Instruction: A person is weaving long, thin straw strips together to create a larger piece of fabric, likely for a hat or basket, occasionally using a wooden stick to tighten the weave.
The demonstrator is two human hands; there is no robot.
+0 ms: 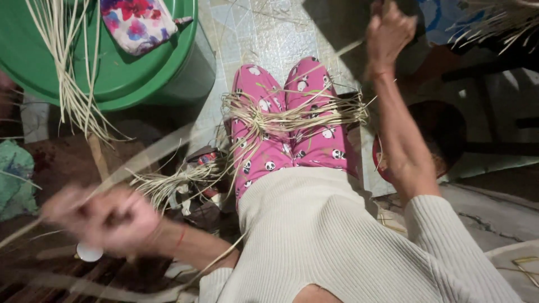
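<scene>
The person's left hand (104,219) and right hand (387,33) are clenching fingers on straw strands (168,146) running sideways from the woven straw piece (292,115) lying across the lap, nearer the right hand.

woven strands (292,115) lie across the lap | tub (185,67) stands left of the legs | cloth pouch (137,22) and loose strands (67,73) lie on the tub | bowl (432,140) sits right of the legs
</scene>
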